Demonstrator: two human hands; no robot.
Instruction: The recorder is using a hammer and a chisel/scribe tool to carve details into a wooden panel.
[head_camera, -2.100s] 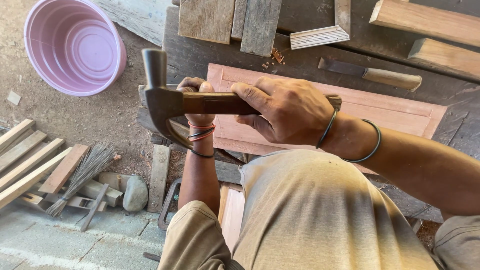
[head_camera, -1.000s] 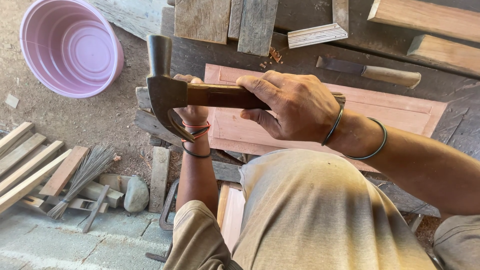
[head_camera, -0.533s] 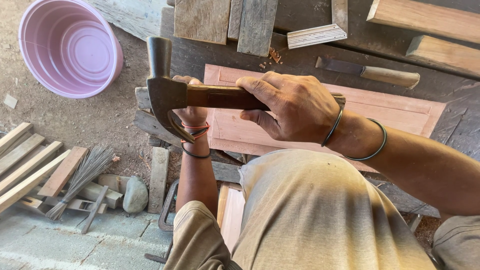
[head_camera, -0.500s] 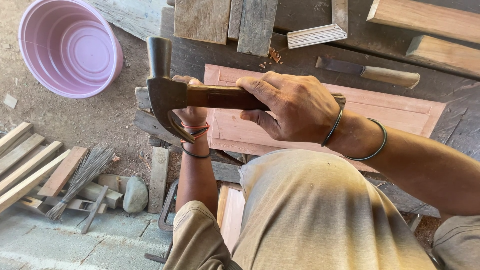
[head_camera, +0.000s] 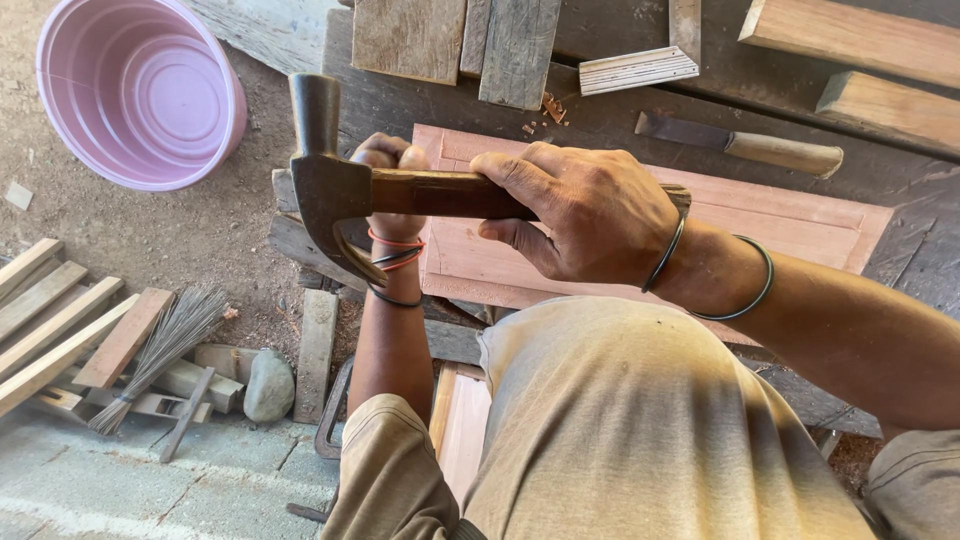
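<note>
**Hammer raised over the panel edge**

The right hand (head_camera: 580, 215) is wrapped tight around the wooden handle of a claw hammer (head_camera: 340, 185), holding it level above the work, its metal head out past the fingers, toward the dirt floor. Just under that head, the left hand (head_camera: 395, 165) rests at the near corner of a pale wooden panel (head_camera: 780, 215); its fingers are curled, though the hammer hides what, if anything, they pinch. The panel lies flat on the dark tabletop (head_camera: 600, 110). Further along the tabletop sits a chisel (head_camera: 745, 145) with a wooden grip. A pink plastic basin (head_camera: 140, 90) stands on the ground, well apart from both hands.
</note>
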